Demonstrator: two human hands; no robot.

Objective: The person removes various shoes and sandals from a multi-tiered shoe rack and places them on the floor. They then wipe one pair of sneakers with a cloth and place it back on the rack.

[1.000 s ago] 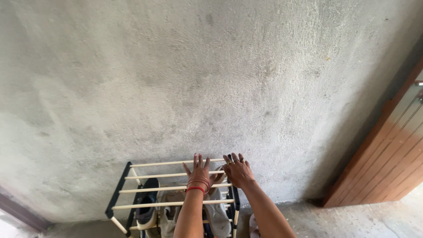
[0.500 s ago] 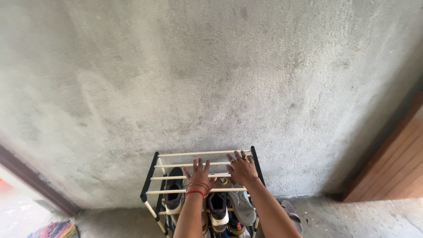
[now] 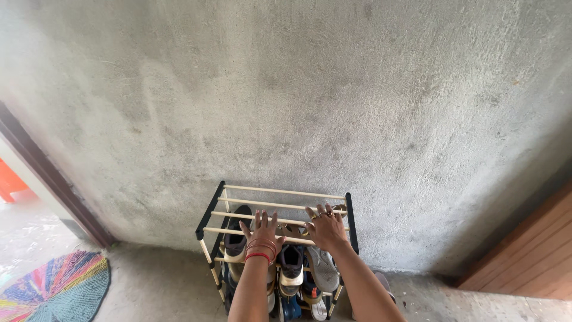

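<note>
A shoe rack with black side frames and cream cross bars stands against a rough grey wall. My left hand, with red bangles at the wrist, lies flat on the top bars, fingers spread. My right hand, wearing rings, rests palm down on the bars toward the rack's right side. Neither hand holds anything. Below the bars sit several shoes, among them a dark sneaker at the left and a grey shoe under my right forearm.
A round multicoloured mat lies on the concrete floor at lower left, beside a dark door frame. A brown wooden door is at lower right. A sandal lies on the floor right of the rack.
The view has swung left and down: the rack now sits more centred, and the mat and left door frame have come into sight. Both hands stay flat on the top bars.
</note>
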